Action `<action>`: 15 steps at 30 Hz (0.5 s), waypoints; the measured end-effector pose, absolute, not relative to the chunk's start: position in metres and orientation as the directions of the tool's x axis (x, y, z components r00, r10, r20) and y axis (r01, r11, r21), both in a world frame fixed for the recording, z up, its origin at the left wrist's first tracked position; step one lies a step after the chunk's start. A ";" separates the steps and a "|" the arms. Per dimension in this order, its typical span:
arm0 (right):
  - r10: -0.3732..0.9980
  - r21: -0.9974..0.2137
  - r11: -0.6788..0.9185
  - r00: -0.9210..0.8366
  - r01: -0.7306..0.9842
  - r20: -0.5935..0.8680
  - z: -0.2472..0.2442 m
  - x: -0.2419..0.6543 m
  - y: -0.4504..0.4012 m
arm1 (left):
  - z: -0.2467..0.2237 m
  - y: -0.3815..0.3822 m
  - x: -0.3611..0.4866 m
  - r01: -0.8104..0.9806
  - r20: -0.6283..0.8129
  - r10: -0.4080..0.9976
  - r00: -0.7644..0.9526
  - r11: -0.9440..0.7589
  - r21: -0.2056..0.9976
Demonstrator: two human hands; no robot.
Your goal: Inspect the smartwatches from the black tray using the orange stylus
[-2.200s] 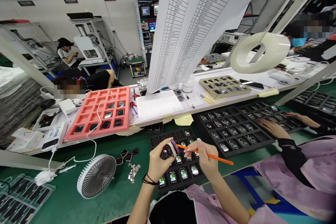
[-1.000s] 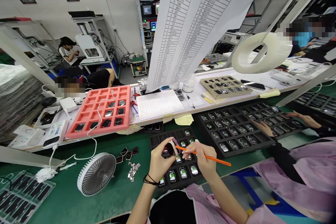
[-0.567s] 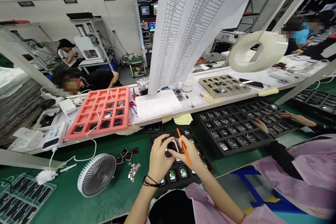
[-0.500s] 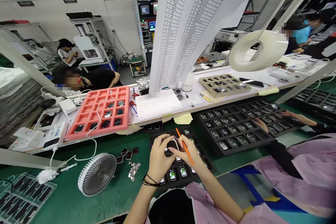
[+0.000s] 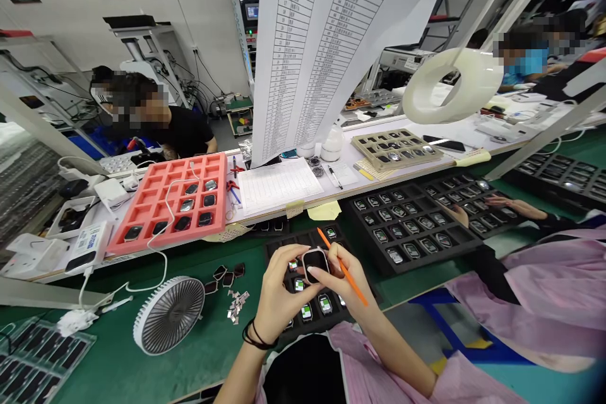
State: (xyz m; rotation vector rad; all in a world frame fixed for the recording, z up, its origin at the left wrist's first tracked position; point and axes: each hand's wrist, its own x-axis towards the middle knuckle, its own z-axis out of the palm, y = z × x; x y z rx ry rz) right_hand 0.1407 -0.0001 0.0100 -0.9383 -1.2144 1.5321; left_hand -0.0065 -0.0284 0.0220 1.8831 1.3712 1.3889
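Note:
A square watch case (image 5: 315,264) with a dark face and a light rim is held between my two hands, above a black foam tray (image 5: 303,324) of watches with lit screens. My left hand (image 5: 280,287) grips its left side and lower edge, a black band round the wrist. From the right, my right hand (image 5: 348,278) pinches the case, its thumb on the dark face. An orange stick (image 5: 349,279) also rests in my right hand, slanting down to the right. The tray's middle is partly hidden by my hands.
A white fan (image 5: 169,315), loose dark watch pieces (image 5: 228,278) and small silver pieces (image 5: 237,306) lie left. Behind are a pink tray (image 5: 218,170) and hanging paper sheets (image 5: 303,44). At right, a co-worker's hands (image 5: 509,204) are over another black tray (image 5: 411,218).
The watch case has turned so its dark face shows more fully. The view has shifted slightly right. A person in black across the bench has raised their head.

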 end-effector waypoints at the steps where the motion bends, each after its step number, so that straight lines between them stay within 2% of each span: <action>1: 0.964 -0.979 -0.061 -0.266 -0.193 -0.008 0.010 0.141 0.000 | 0.023 -0.029 -0.006 0.455 0.473 0.881 0.011 -0.426 0.782; 11: 0.966 -0.992 0.009 -0.254 -0.124 0.040 0.015 0.143 0.001 | 0.017 -0.030 -0.003 0.430 0.526 0.849 0.053 -0.495 0.755; 15: 0.970 -0.995 0.033 -0.238 -0.093 0.055 0.012 0.143 0.002 | 0.017 -0.029 -0.003 0.447 0.464 0.881 0.089 -0.452 0.772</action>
